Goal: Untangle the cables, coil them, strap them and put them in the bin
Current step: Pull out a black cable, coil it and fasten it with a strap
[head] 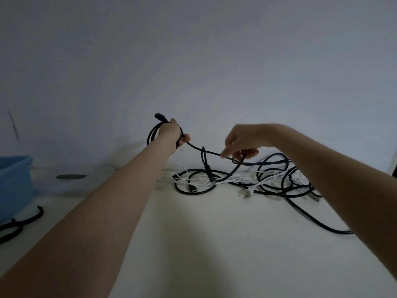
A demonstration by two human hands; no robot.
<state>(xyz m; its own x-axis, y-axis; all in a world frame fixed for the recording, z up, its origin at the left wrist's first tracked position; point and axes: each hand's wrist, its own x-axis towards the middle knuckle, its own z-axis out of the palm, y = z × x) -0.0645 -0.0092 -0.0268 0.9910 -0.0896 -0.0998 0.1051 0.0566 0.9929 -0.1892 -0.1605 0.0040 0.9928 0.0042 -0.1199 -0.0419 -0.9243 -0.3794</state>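
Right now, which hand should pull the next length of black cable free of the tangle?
Right hand: it already pinches the black cable just above the tangle. The left hand is occupied, gripping the coil.

The black cable (194, 146) you grip in your left hand (171, 132) looks like smooth rubbery plastic with a dull sheen, and its plug (160, 117) above your knuckles is matt black plastic. Below your right hand (240, 140), thin white cables (236, 180) look smooth and slightly glossy. The table (214, 244) under both your arms is a matt, smooth off-white surface. Far to the left of your left arm, the blue bin (15, 181) looks like smooth plastic.
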